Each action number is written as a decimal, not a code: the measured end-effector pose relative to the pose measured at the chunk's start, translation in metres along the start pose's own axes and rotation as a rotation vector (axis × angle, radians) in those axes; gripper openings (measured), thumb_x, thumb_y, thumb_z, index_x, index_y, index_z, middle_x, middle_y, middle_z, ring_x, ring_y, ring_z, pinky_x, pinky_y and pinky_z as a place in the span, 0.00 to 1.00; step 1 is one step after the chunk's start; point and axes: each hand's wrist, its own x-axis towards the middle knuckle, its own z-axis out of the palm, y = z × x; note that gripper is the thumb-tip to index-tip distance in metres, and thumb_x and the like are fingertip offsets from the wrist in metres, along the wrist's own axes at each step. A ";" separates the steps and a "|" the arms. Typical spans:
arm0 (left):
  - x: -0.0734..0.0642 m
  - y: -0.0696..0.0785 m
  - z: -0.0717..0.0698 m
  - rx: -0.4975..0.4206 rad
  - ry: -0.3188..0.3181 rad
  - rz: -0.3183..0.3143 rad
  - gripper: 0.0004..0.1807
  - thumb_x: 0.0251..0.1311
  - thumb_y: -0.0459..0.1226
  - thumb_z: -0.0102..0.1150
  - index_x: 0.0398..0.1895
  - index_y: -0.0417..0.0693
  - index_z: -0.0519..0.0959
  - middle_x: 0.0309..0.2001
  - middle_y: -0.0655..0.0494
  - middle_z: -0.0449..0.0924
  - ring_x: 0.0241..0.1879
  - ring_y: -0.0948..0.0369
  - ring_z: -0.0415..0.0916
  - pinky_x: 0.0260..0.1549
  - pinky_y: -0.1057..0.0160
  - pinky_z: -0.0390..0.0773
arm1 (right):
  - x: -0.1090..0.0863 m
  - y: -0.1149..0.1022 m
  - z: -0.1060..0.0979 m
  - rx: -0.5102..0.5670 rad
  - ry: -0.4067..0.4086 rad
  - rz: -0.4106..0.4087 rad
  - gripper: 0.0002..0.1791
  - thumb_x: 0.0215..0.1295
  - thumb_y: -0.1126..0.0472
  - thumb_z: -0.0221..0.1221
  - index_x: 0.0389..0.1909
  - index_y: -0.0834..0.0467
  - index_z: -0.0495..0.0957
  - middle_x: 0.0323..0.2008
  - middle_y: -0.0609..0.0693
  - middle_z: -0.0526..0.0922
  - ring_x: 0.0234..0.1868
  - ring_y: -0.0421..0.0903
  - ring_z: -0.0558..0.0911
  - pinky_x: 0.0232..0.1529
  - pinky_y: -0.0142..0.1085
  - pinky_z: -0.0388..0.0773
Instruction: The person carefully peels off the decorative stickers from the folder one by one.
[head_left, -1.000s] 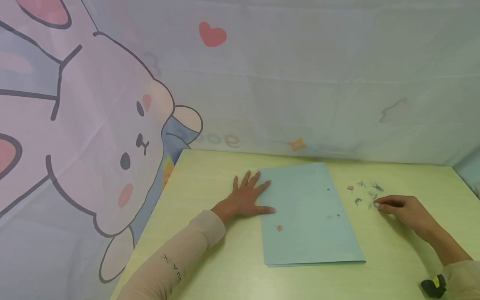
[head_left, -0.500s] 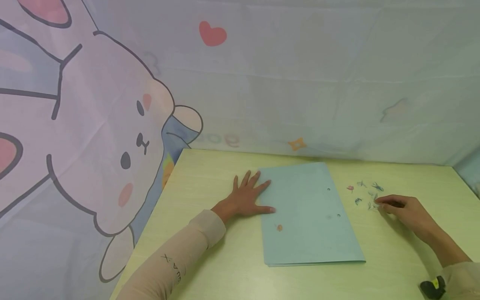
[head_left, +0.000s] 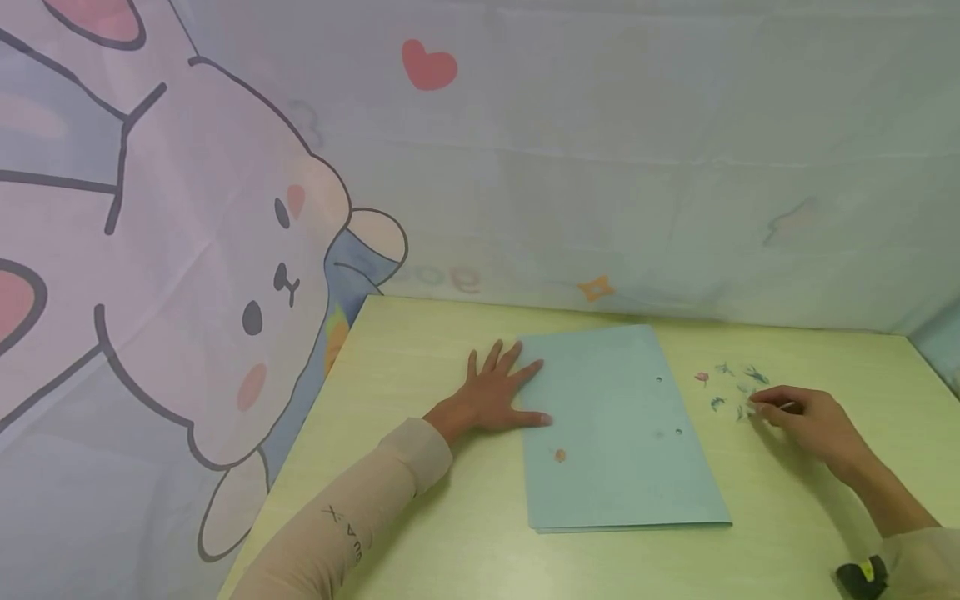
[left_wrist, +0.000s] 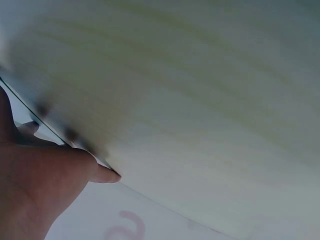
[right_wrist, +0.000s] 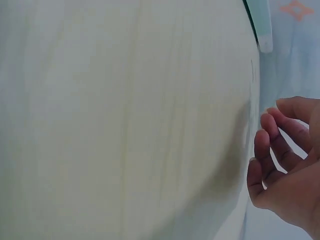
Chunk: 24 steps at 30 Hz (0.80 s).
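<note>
My left hand lies with fingers spread, its thumb and fingertips on the left edge of a pale blue-green folder. A small orange sticker is on the folder's cover. At the right, thumb and forefinger of my right hand come together among several small stickers on the table, seemingly pinching one of them; that piece is mostly hidden by the fingertips. Nearby lie a pink sticker and a blue-green sticker. From the right wrist view, the curled right hand shows no clear object at its fingertips.
The light wood-grain table meets a printed cloth backdrop at its far edge. A black and yellow object is by the right sleeve. Two small holes run near the folder's right edge.
Between thumb and forefinger the right hand's grip has shifted very slightly, still at the stickers. The left hand and the folder keep their places.
</note>
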 end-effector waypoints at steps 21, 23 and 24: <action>-0.002 0.000 0.003 0.002 0.006 0.003 0.55 0.63 0.77 0.50 0.88 0.68 0.49 0.87 0.49 0.34 0.85 0.41 0.27 0.74 0.26 0.34 | 0.006 -0.081 0.037 -0.059 0.096 -0.320 0.11 0.75 0.60 0.66 0.53 0.57 0.87 0.39 0.46 0.87 0.37 0.35 0.80 0.35 0.32 0.78; -0.001 -0.001 0.004 0.002 0.009 0.007 0.55 0.63 0.78 0.49 0.88 0.69 0.48 0.87 0.49 0.33 0.85 0.42 0.27 0.74 0.26 0.33 | 0.006 -0.088 0.042 -0.068 0.109 -0.376 0.09 0.73 0.63 0.68 0.51 0.57 0.88 0.38 0.43 0.86 0.37 0.35 0.80 0.37 0.30 0.77; -0.001 -0.002 0.005 0.003 0.007 0.008 0.55 0.62 0.78 0.49 0.88 0.69 0.48 0.88 0.50 0.33 0.85 0.42 0.26 0.74 0.27 0.32 | 0.006 -0.091 0.044 -0.066 0.113 -0.403 0.09 0.72 0.64 0.68 0.51 0.57 0.88 0.38 0.42 0.85 0.37 0.35 0.80 0.38 0.29 0.77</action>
